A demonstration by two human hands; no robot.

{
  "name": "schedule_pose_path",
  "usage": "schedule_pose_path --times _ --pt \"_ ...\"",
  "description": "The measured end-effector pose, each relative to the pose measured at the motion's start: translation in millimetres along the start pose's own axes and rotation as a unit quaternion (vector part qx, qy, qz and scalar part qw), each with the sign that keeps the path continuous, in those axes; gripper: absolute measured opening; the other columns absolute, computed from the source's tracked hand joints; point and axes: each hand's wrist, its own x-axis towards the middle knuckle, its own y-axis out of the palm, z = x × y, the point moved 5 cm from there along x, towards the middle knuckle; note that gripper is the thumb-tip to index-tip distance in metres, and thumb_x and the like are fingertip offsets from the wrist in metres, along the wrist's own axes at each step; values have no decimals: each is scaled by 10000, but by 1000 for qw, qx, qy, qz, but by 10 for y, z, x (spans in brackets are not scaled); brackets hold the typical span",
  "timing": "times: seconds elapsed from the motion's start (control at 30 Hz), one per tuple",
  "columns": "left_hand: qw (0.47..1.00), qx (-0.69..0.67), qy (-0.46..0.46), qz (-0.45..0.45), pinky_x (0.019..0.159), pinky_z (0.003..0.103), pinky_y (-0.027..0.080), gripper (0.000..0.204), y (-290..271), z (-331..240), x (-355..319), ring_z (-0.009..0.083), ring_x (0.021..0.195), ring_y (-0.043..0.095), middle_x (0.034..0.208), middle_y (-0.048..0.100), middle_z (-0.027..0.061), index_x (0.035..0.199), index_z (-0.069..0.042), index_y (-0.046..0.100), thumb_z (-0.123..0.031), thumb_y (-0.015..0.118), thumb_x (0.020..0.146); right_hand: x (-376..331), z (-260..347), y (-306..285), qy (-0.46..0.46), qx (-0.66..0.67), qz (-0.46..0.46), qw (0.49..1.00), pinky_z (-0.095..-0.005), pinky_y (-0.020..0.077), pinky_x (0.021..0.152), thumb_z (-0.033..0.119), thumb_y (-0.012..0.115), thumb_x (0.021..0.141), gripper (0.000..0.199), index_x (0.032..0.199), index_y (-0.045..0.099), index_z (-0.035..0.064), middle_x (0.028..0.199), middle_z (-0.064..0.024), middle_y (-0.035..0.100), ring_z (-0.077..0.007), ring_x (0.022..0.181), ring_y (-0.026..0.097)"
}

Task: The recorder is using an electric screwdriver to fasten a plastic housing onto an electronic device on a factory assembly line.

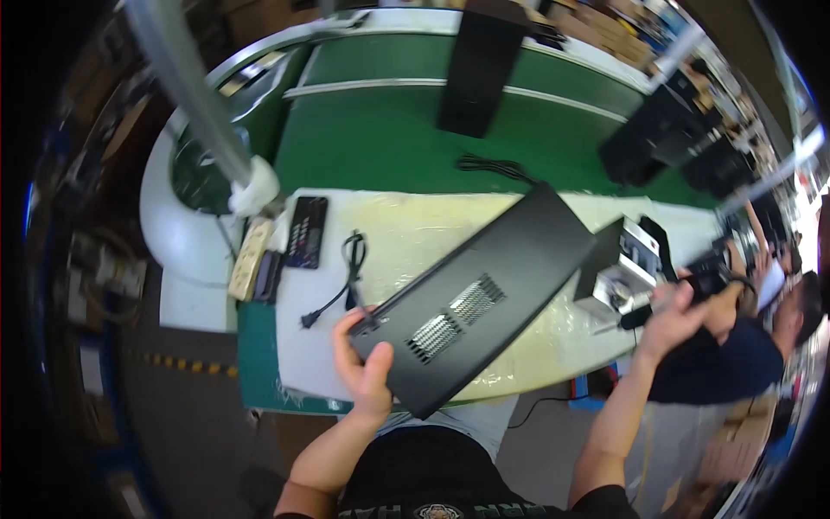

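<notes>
Two hands work at our bench (406, 233) at once. Our left hand (363, 368) is clenched on the near corner of a long black metal case (475, 303), thumb on top and fingers under the edge, and this seems to keep the case steady where it lies slantwise across the pale plastic-covered bench top, vent slots facing up, its near end jutting over the bench edge toward our body. Our right hand (670, 316) reaches far out to the right and is closed around a dark power screwdriver (692, 290), which hangs well apart from the case, near a small grey and black unit (622, 264) standing by the far end of the case.

Left of the case lie a coiled black power cord (346, 277) with its plug, a black remote control (307, 229) and a beige power strip (251, 255). Behind runs a green conveyor belt (380, 138) carrying tall black boxes (480, 65). Another person in a dark blue shirt (718, 363) sits close on the right, crowding the space round the screwdriver, and a grey pole (190, 95) slants across the upper left
</notes>
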Motion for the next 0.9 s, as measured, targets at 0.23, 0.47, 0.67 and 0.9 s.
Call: schedule_pose_path --times 0.23,0.47,0.67,0.9 --pt "1000 2 20 14 956 326 380 479 4 -108 35 201 1074 480 1199 477 147 1185 23 444 -110 625 761 -386 1990 1030 -30 335 104 936 -243 397 492 404 447 975 524 1348 329 55 1135 -99 506 -124 598 464" --pt "1000 -9 18 10 951 316 376 463 17 -98 33 198 1066 480 1190 466 142 1156 24 464 -115 637 750 -832 2463 1802 -66 268 269 923 -283 450 495 576 412 941 709 1402 220 73 1118 -107 489 -129 563 486" --pt "999 -21 26 26 947 314 376 453 21 -78 52 203 1064 477 1178 465 141 1150 21 470 -98 648 751 -993 2526 2071 -85 258 298 915 -285 470 497 562 438 938 743 1421 162 70 1068 -125 510 -135 554 524" --pt "999 -9 45 25 950 311 372 453 1 -58 37 230 1062 478 1165 470 149 1156 27 479 -60 651 746 -1206 2540 2231 -96 253 342 900 -273 471 492 539 449 942 793 1445 115 26 1031 -121 509 -136 554 526"
